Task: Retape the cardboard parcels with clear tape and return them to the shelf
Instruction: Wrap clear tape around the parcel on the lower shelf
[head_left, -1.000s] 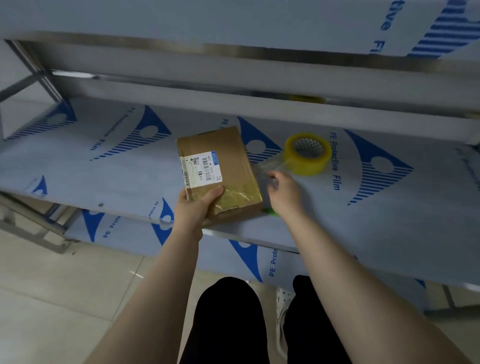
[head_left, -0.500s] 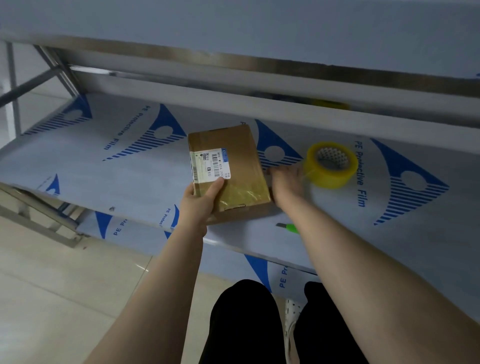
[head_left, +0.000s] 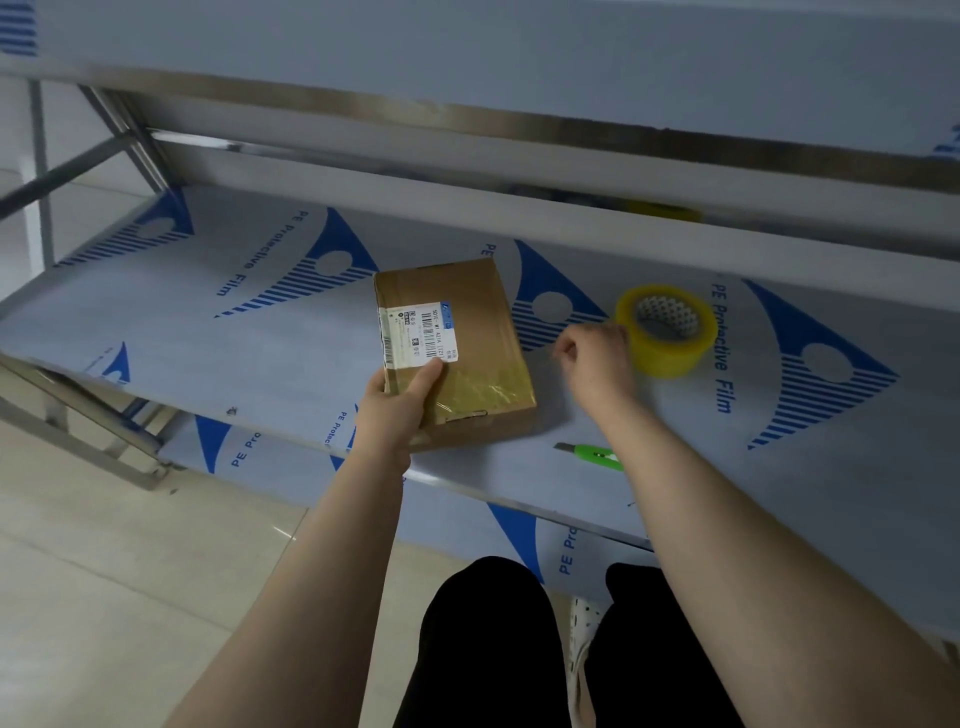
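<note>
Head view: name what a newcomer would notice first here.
The brown cardboard parcel with a white label lies on the film-covered shelf, its near corner gripped by the left hand. To its right a yellowish tape roll lies flat, the right hand curled beside it. A green utility knife lies by the shelf's front edge.

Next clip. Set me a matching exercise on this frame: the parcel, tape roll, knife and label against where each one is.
Things:
1. cardboard parcel
2. tape roll
3. green knife
4. white label

Places:
A. near the front edge of the shelf, partly hidden by the right forearm
B. stuck on the parcel's top face
C. gripped at its near corner by the left hand
D. on the shelf, just right of the right hand

Pairs: 1-C, 2-D, 3-A, 4-B
</note>
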